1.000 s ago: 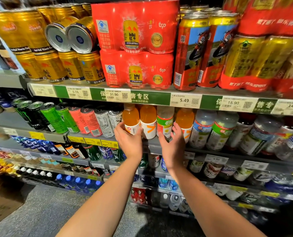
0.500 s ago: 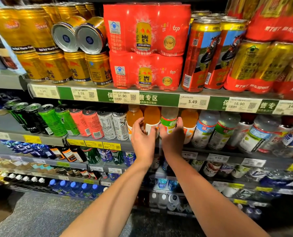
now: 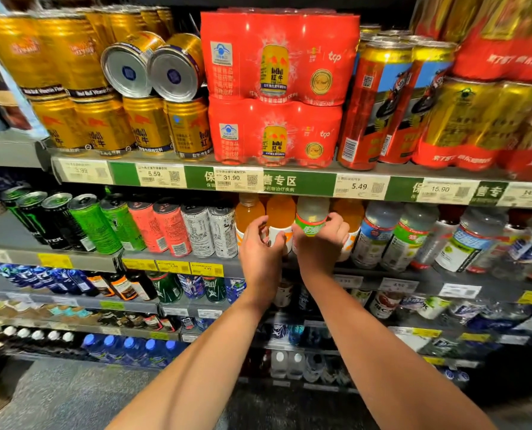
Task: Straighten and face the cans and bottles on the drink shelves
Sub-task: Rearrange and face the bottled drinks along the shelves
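On the top shelf (image 3: 196, 178) at the far left stand rows of gold cans (image 3: 106, 125), with two more gold cans lying on their sides (image 3: 153, 68) on top of them, their silver ends facing out. Next to these sit two red multipacks (image 3: 277, 88), stacked one on the other, then tall red cans (image 3: 379, 103) and shrink-wrapped gold cans in red film (image 3: 475, 122) at the right edge. Price tags (image 3: 160, 176) run along the green strip below. On the second shelf, from the left, a row of black and green cans (image 3: 72, 221) leans to the left, followed by coral cans (image 3: 162, 226) and grey-white cans (image 3: 210, 229). Just right of those stand the orange drink bottles (image 3: 249, 212). The left hand (image 3: 260, 252) reaches up to them, its fingers (image 3: 258, 223) curled round the white-labelled lower part of the second orange bottle (image 3: 280, 212). Touching it on the right, the right hand (image 3: 320, 246) grips a pale bottle with a green label (image 3: 311, 215), fingers (image 3: 336, 220) wrapped over its far side and thumb at the front. Another orange bottle (image 3: 350, 212) stands behind that hand. Further right stand clear bottles with blue and green labels (image 3: 395, 240), blurred towards the edge. Lower shelves hold more small bottles (image 3: 128, 285), too blurred to tell apart.
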